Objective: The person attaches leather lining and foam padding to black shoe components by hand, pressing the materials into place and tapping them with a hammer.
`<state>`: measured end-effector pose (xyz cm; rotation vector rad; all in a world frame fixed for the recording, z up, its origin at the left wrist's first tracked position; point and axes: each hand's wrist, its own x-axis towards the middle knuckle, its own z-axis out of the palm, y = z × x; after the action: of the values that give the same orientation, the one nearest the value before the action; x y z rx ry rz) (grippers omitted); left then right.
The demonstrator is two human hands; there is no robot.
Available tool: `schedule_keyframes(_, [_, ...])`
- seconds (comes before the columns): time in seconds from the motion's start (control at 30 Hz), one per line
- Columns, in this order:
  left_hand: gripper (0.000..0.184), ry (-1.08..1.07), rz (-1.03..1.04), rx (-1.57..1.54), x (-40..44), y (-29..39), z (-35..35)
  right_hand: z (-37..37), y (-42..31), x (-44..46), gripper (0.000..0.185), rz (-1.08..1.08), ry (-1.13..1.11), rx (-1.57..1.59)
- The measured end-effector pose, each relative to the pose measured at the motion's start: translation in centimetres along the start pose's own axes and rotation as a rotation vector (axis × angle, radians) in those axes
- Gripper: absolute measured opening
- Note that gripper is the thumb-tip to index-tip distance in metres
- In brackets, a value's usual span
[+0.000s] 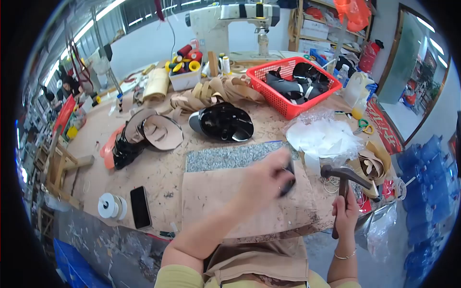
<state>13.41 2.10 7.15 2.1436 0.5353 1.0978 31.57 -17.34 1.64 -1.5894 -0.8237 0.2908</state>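
Note:
My left hand [264, 180] is over the brown work mat [216, 201], blurred, its fingers closed round a small dark piece [287, 185] that I cannot make out clearly. My right hand [345, 213], at the table's front right, is wrapped round the handle of a hammer [344, 174], whose metal head is up. Behind my left hand lies a grey speckled slab [216, 157]. Glossy black curved pieces [228, 123] rest beyond the slab. Farther left, more black pieces [126, 151] lie beside beige curved pieces [161, 129].
A red basket [283, 103] of dark pieces stands at the back, near a sewing machine [216, 29]. White material in plastic [324, 137] and green-yellow scissors [365, 126] lie right. A phone [140, 207] and white spool [109, 206] are front left. A person [72, 87] is far left.

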Motion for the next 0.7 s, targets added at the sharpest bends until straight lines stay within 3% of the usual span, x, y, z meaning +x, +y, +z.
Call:
schedule_keyframes(0.03, [0.029,0.127,-0.154,-0.187,0.7,0.1,-2.1,-0.4,-0.4,-0.2,0.046,-0.002,0.020,0.015])
schedule_keyframes(0.07, [0.020,0.063,-0.293,-0.217,0.4,-2.4,-3.4,-0.7,-0.7,-0.5,0.046,-0.001,-0.088,-0.076])
schedule_keyframes(0.1, [0.011,-0.003,-0.432,-0.240,0.0,-5.9,-4.2,-0.8,-0.8,-0.7,0.045,0.002,-0.194,-0.165])
schedule_keyframes(0.17, [0.014,-0.320,-0.713,-0.007,-0.9,-8.8,-5.5,1.2,-1.3,-0.5,0.043,-0.179,-0.390,-0.243])
schedule_keyframes(0.2, [0.014,-0.333,-0.699,0.007,-1.3,-10.4,-5.5,2.8,-1.8,-0.1,0.042,-0.245,-0.431,-0.307])
schedule_keyframes(0.27, [0.016,-0.151,-0.782,-0.576,-2.4,-12.6,-5.2,6.8,-2.1,1.4,0.041,-0.321,-0.437,-0.296])
schedule_keyframes(0.3, [0.016,-0.167,-0.780,-0.569,-2.5,-12.5,-5.5,8.8,-2.1,2.7,0.040,-0.354,-0.428,-0.291])
schedule_keyframes(0.43, [0.015,-0.194,-0.734,-0.532,-2.9,-13.0,-5.8,14.6,-3.1,6.6,0.037,-0.271,-0.444,-0.403])
schedule_keyframes(0.53, [0.010,-0.151,-0.657,-0.531,-4.4,-14.1,-6.7,15.4,-4.2,7.6,0.031,-0.315,-0.661,-0.596])
schedule_keyframes(0.6, [0.009,-0.275,-0.524,0.143,-5.5,-13.4,-7.7,15.3,-3.7,6.0,0.030,-0.354,-0.641,-0.475])
schedule_keyframes(0.63, [0.009,-0.279,-0.533,0.137,-6.5,-13.4,-7.8,14.9,-3.2,5.0,0.030,-0.381,-0.625,-0.363])
schedule_keyframes(0.7, [0.018,-0.220,0.067,0.288,-7.7,-13.3,-8.1,13.8,-2.6,4.2,0.032,-0.435,-0.677,-0.322])
